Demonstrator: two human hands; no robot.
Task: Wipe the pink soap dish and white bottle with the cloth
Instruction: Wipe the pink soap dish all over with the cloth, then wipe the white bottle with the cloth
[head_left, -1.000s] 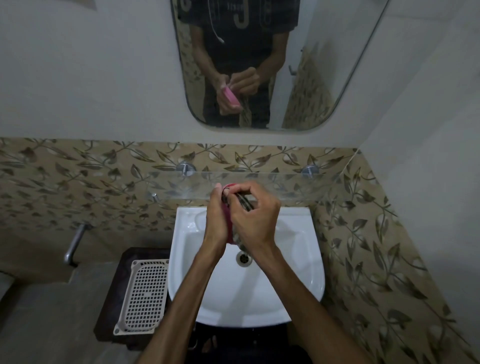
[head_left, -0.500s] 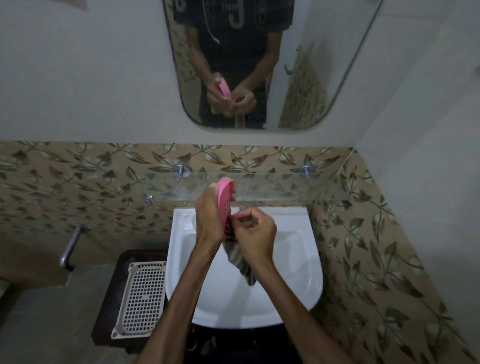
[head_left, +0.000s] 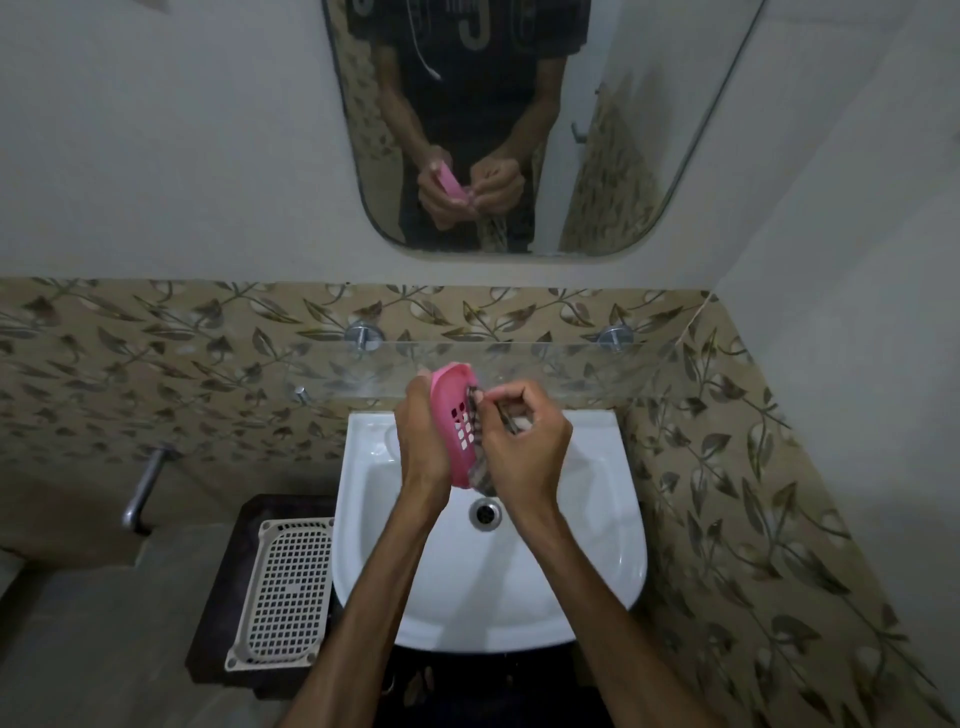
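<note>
My left hand (head_left: 423, 436) holds the pink soap dish (head_left: 453, 410) on edge above the white sink (head_left: 597, 545), its slotted face turned toward my right hand. My right hand (head_left: 524, 447) is closed on a dark patterned cloth (head_left: 482, 475) and presses it against the dish's face; the cloth's end hangs below the dish. Most of the cloth is hidden between my hands. The white bottle is not in view.
A glass shelf (head_left: 597, 371) runs along the tiled wall just behind my hands. A mirror (head_left: 623, 130) hangs above. A white perforated tray (head_left: 285, 587) lies on a dark stand left of the sink. A metal tap (head_left: 140, 488) sticks out at the far left.
The dish has tilted so its slotted face shows. My right hand has risen with the cloth, from below the dish up onto its face.
</note>
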